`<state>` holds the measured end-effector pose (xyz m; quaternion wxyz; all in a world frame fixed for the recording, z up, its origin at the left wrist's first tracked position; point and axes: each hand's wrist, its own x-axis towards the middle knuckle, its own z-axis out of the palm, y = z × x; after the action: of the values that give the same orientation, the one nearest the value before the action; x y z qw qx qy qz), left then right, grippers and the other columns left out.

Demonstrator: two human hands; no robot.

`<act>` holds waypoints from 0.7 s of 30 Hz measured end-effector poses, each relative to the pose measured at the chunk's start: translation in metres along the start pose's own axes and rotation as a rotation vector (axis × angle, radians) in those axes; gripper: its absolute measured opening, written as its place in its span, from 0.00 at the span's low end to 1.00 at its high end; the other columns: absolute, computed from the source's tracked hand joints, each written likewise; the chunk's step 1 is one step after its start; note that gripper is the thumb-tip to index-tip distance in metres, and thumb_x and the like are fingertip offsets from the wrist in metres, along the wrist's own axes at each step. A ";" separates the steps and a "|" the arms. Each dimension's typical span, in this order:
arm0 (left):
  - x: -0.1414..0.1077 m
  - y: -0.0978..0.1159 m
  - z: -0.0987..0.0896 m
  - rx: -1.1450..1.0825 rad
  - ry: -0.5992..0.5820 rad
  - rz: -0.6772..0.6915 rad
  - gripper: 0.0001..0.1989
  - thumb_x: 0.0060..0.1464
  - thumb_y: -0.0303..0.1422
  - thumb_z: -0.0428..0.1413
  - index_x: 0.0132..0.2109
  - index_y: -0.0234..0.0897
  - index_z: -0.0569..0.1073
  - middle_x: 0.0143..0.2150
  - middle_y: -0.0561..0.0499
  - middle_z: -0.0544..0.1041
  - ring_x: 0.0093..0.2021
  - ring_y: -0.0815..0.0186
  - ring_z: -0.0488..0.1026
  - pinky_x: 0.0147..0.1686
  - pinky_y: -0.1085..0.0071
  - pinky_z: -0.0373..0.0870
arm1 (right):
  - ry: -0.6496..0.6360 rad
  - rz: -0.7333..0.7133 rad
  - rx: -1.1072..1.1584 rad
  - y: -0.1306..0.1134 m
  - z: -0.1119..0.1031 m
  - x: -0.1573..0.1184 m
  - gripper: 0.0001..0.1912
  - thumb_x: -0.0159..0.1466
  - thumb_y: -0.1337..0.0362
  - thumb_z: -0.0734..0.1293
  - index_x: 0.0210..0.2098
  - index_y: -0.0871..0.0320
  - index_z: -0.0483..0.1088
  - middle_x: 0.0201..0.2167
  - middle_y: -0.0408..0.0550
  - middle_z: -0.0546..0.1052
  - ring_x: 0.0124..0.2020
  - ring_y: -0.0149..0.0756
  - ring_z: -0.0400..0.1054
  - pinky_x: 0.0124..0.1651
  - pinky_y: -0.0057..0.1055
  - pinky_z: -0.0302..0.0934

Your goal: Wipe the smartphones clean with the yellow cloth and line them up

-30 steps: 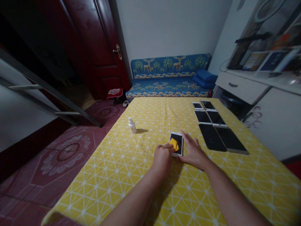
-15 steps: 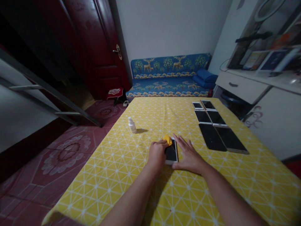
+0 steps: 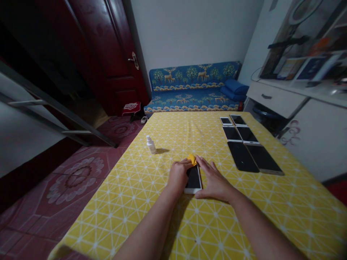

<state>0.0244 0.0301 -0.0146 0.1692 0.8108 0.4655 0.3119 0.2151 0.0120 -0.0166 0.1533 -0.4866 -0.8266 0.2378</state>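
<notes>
**Left hand (image 3: 179, 176) closed on a yellow cloth (image 3: 192, 159) at the top of a smartphone (image 3: 193, 179)**

The smartphone lay flat and screen-up on a yellow tablecloth (image 3: 217, 231) printed with a white triangle lattice, near the cloth's middle and toward the person. The left hand was curled over the phone's upper left side, fingers closed on the bunched yellow cloth at its top edge. The right hand (image 3: 214, 182) was open — fingers spread, palm down — just beside the phone's right edge, with its thumb reaching in by the lower corner (whether it actually touched the phone was hard to tell in the dim light).

Well to the right, six more phones (image 3: 242, 144) lay screen-up on the tablecloth in a tight grid, the smaller ones farthest away. To the left stood a small white spray bottle (image 3: 151, 145), upright and apart from both hands.

Beyond the table was a blue sofa (image 3: 193, 97) patterned with deer and trees, with folded blue cushions (image 3: 234, 88) at its right end. A dark red door (image 3: 108, 61) stood to the left — above a patterned red tile floor (image 3: 73, 184) — and a white cabinet with a drawer (image 3: 273, 97) stood to the right.
</notes>
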 end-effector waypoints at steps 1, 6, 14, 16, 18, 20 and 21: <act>0.000 0.000 0.001 -0.004 -0.003 0.011 0.31 0.43 0.13 0.47 0.47 0.43 0.81 0.47 0.50 0.83 0.56 0.62 0.76 0.63 0.60 0.67 | 0.003 0.004 -0.004 -0.001 0.000 0.000 0.75 0.44 0.48 0.78 0.73 0.51 0.23 0.75 0.56 0.42 0.75 0.50 0.34 0.72 0.56 0.25; -0.002 0.002 0.002 -0.041 0.000 0.065 0.30 0.42 0.13 0.47 0.44 0.42 0.83 0.43 0.51 0.84 0.52 0.61 0.79 0.62 0.60 0.69 | 0.014 0.022 -0.044 -0.001 0.003 0.001 0.76 0.44 0.47 0.77 0.73 0.53 0.22 0.75 0.58 0.44 0.75 0.51 0.35 0.72 0.57 0.24; -0.001 0.002 0.009 -0.191 0.003 0.141 0.24 0.39 0.16 0.50 0.38 0.38 0.84 0.42 0.47 0.85 0.46 0.56 0.81 0.59 0.56 0.72 | 0.122 0.042 -0.087 0.008 0.006 0.005 0.73 0.46 0.46 0.76 0.73 0.53 0.24 0.73 0.60 0.50 0.74 0.53 0.38 0.72 0.58 0.28; -0.001 0.003 0.010 -0.223 -0.010 0.158 0.21 0.39 0.18 0.54 0.38 0.38 0.85 0.40 0.46 0.85 0.44 0.54 0.82 0.58 0.55 0.72 | 0.139 0.078 -0.102 0.009 0.004 0.006 0.72 0.46 0.46 0.76 0.74 0.55 0.27 0.73 0.61 0.50 0.74 0.52 0.38 0.72 0.57 0.28; -0.001 0.004 0.011 -0.255 -0.035 0.182 0.19 0.40 0.19 0.56 0.38 0.37 0.85 0.40 0.45 0.85 0.44 0.53 0.82 0.58 0.55 0.72 | 0.159 0.119 -0.114 0.010 0.002 0.007 0.71 0.46 0.45 0.75 0.74 0.56 0.29 0.73 0.62 0.51 0.74 0.53 0.38 0.72 0.56 0.28; -0.002 0.006 0.011 -0.288 -0.073 0.198 0.17 0.41 0.20 0.58 0.38 0.36 0.84 0.40 0.44 0.84 0.45 0.53 0.81 0.58 0.54 0.72 | 0.182 0.144 -0.121 0.012 0.000 0.008 0.69 0.47 0.45 0.74 0.74 0.56 0.30 0.72 0.63 0.51 0.74 0.53 0.40 0.72 0.57 0.29; -0.002 0.007 0.010 -0.305 -0.096 0.202 0.16 0.42 0.20 0.58 0.38 0.36 0.84 0.40 0.44 0.84 0.44 0.54 0.81 0.57 0.54 0.72 | 0.195 0.148 -0.124 0.013 -0.001 0.009 0.68 0.48 0.46 0.74 0.74 0.56 0.30 0.72 0.63 0.52 0.74 0.53 0.40 0.72 0.57 0.29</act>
<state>0.0353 0.0249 -0.0189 0.2799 0.8324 0.3206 0.3551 0.2209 0.0250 -0.0228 0.1844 -0.5756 -0.7827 0.1486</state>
